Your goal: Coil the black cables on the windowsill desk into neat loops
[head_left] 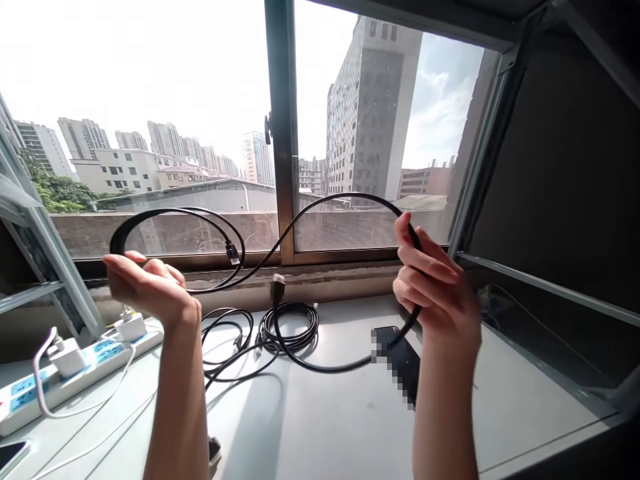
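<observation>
Between my two raised hands a black cable (pixel 350 195) hangs in the air above the white table. My left hand (pixel 150 283) is closed around several loops of it, and one metal-tipped plug (pixel 233 253) dangles to the right of those loops. Fingers curled, my right hand (pixel 433 283) grips a single run of the same cable. From there the cable bends down and left to its other plug (pixel 277 288), which points upward. Below lies a coiled black cable (pixel 295 327) on the table, with a looser black cable (pixel 227 313) beside it, partly behind my left forearm.
White power strips (pixel 93 363) with plugged-in chargers and white cords run along the left. A dark phone (pixel 403 367) lies near my right forearm, partly pixelated. Another device (pixel 13 460) shows at the lower left corner. A window (pixel 285 133) and metal frame bars (pixel 540 283) bound the table.
</observation>
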{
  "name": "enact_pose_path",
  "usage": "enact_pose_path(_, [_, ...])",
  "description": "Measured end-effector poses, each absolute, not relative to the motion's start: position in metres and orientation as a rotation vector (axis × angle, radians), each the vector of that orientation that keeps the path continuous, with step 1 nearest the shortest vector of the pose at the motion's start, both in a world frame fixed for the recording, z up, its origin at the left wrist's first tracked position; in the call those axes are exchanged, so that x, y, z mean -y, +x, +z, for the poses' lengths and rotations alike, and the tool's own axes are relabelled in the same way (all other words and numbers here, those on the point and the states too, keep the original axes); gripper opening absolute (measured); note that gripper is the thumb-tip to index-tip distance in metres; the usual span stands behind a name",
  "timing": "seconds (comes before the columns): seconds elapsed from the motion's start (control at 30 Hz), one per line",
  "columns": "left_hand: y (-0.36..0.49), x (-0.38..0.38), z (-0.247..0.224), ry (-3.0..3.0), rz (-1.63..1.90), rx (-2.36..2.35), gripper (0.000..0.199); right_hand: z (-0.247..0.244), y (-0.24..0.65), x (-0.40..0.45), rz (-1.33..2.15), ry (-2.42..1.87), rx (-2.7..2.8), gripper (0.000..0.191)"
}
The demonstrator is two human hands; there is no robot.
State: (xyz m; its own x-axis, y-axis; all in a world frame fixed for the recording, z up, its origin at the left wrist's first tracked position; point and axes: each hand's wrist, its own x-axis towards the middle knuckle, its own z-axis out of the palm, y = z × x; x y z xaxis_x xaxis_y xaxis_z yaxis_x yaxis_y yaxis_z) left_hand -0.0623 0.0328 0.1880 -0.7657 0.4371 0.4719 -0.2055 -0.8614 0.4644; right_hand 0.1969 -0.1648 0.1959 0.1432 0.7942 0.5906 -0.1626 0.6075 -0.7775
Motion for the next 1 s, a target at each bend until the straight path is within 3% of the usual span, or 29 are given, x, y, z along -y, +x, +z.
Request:
enact_pose_path(0.17, [-0.07, -0.025, 0.191, 0.805, 2.501, -0.492, 0.027, 0.192, 0.209, 0.179, 0.726, -0.674, 1.27, 0.032])
enact_pose_path(0.37, [-0.057, -0.012, 0.196, 1.004, 2.517, -0.486, 0.051, 0.189, 0.201, 0.17, 0.759, -0.672, 1.294, 0.027])
enact_pose_path(0.6, [-0.045, -0.001, 0.195, 0.937, 2.543, -0.373, 0.049, 0.19, 0.204, 0.167, 0.843, -0.564, 1.202, 0.018])
enact_pose_path(0.87, [-0.024, 0.02, 0.189, 1.566, 2.043, -0.11, 0.062, 0.183, 0.149, 0.132, 0.719, -0.89, 1.447, 0.036])
enact_pose_path(1.0, [-0.009, 0.036, 0.183, 1.709, 1.737, -0.128, 0.063, 0.171, 0.113, 0.111, 0.72, -0.88, 1.517, 0.035])
